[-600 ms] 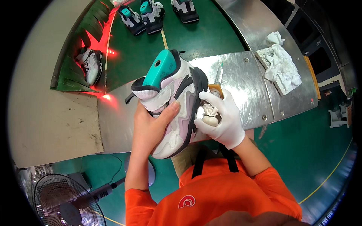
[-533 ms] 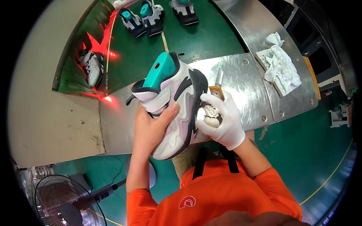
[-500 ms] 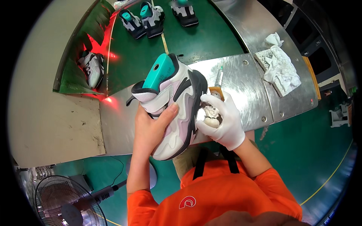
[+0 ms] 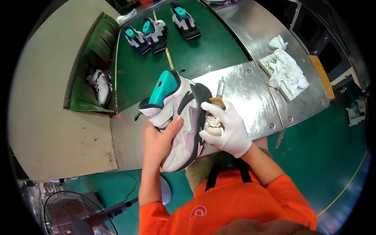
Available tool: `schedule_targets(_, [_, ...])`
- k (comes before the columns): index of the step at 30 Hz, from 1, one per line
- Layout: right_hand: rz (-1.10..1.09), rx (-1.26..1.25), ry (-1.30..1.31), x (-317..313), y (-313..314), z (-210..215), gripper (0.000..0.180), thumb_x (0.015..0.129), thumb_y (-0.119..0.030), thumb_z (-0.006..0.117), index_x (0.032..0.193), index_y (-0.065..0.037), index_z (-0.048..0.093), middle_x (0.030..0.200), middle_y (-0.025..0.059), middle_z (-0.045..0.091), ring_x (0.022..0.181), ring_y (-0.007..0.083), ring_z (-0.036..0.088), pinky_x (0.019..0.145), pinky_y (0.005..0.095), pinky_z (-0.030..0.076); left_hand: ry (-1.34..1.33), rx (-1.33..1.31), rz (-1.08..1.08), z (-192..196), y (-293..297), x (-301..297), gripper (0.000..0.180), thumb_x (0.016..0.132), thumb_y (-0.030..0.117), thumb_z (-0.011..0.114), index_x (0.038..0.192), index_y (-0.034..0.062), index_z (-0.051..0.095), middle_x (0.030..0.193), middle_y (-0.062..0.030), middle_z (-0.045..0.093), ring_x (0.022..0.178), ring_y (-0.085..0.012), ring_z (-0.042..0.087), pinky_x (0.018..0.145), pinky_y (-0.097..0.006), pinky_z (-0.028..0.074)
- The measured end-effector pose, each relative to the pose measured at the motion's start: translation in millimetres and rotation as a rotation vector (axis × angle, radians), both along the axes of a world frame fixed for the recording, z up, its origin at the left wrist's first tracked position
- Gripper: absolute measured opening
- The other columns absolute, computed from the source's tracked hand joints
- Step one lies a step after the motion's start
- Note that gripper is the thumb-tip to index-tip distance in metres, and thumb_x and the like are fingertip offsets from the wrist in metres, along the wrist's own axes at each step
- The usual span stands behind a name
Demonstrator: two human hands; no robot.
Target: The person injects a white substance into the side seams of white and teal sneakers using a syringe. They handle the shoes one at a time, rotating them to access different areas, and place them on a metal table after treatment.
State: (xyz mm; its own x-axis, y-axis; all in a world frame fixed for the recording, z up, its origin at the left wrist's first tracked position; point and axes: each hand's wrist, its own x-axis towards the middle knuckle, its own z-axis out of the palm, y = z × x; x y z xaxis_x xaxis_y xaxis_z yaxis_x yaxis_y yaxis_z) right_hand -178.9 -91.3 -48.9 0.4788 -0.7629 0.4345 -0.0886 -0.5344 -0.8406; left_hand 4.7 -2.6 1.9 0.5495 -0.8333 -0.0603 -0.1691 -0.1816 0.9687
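shoe [image 4: 188, 129] in left grip [image 4: 158, 141]

One head-worn, wide fisheye view — near, facing down — over the metal bench [image 4: 256, 98].

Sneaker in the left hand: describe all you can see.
The sneaker has a white and pale-pink, synthetic-looking upper, black collar lining, pale strap, black pull loop and dark sole. A teal shoe last fills its opening. The left hand grips it at the edge of the metal table, toe toward the person, sole turned right. Whether the gloved right hand touches it is unclear.
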Motion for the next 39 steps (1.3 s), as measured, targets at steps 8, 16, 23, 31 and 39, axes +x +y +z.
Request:
schedule_targets(8, [-0.047, 0.235, -0.148, -43.9, -13.7, -7.1, 0.098, 0.063, -0.007, 0.078, 0.147, -0.004, 0.028, 0.109, 0.0105, 0.053, 0.090, 0.0196, 0.059, 0.088, 0.0338, 0.051, -0.172, -0.006, 0.098, 2.2, -17.0, 65.0, 0.059, 0.081, 0.028, 0.077, 0.123, -0.0063, 0.055, 0.113, -0.0164, 0.066, 0.104, -0.0218, 0.063, 0.092, -0.034, 0.048])
schedule_targets(16, [-0.456, 0.143, 0.094, -92.0, -55.3, -15.3, 0.106, 0.056, -0.005, 0.083, 0.146, 0.002, 0.027, 0.118, 0.0158, 0.053, 0.099, 0.0231, 0.056, 0.089, 0.0343, 0.048, -0.764, 0.194, 0.464, 20.2, -97.0, 256.6, 0.088, 0.079, 0.054, 0.068, 0.135, -0.0085, 0.041, 0.116, -0.0294, 0.063, 0.112, -0.0393, 0.062, 0.095, -0.043, 0.048])
schedule_targets(23, [-0.599, 0.112, 0.261, -100.2, -56.9, -26.1, 0.095, 0.057, -0.017, 0.078, 0.138, 0.005, 0.034, 0.118, 0.0174, 0.053, 0.105, 0.0278, 0.055, 0.092, 0.0368, 0.046, -1.076, 0.900, 0.713, -5.0, -111.9, 411.7, 0.071, 0.082, 0.048, 0.071, 0.129, -0.0007, 0.051, 0.113, -0.0247, 0.066, 0.107, -0.0397, 0.064, 0.090, -0.047, 0.052])
schedule_targets(31, [-0.457, 0.344, 0.286, -109.6, -54.7, -19.5, 0.097, 0.061, -0.005, 0.084, 0.141, -0.004, 0.030, 0.121, 0.0156, 0.051, 0.076, 0.0168, 0.053, 0.072, 0.0307, 0.050, -1.017, 0.308, 0.389, 50.1, -291.0, 334.3, 0.088, 0.082, 0.060, 0.066, 0.139, -0.0019, 0.041, 0.124, -0.0290, 0.060, 0.115, -0.0412, 0.060, 0.086, -0.045, 0.054])
schedule_targets(39, [-0.356, 0.574, -0.015, -118.4, -50.8, -27.5, 0.101, 0.059, 0.001, 0.080, 0.143, -0.003, 0.025, 0.126, 0.0169, 0.048, 0.076, 0.0159, 0.055, 0.068, 0.0290, 0.049, -0.567, 0.162, 0.206, 11.0, -344.7, 347.7, 0.072, 0.069, 0.024, 0.082, 0.122, -0.0041, 0.041, 0.113, -0.0272, 0.064, 0.101, -0.0335, 0.067, 0.086, -0.041, 0.053])
